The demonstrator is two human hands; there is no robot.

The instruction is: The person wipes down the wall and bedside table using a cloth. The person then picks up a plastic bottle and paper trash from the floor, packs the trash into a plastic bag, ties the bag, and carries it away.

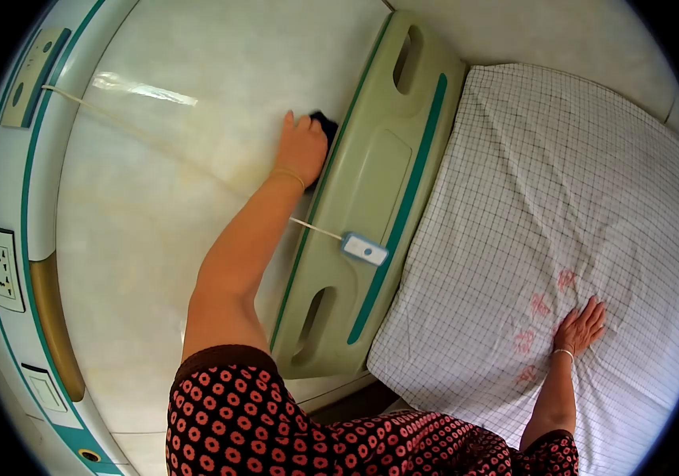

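Note:
My left hand reaches to the back side of the bed's headboard, beside the tiled wall. It grips a dark cloth, which shows past the fingers and is partly hidden by the hand and the headboard's edge. My right hand lies flat on the checked bed sheet, fingers stretched out, holding nothing. Red printed characters mark the sheet near that hand.
A call-button handset hangs over the headboard; its cord crosses behind my left forearm to a wall panel. A power socket and a brown rail section sit along the wall unit at the left.

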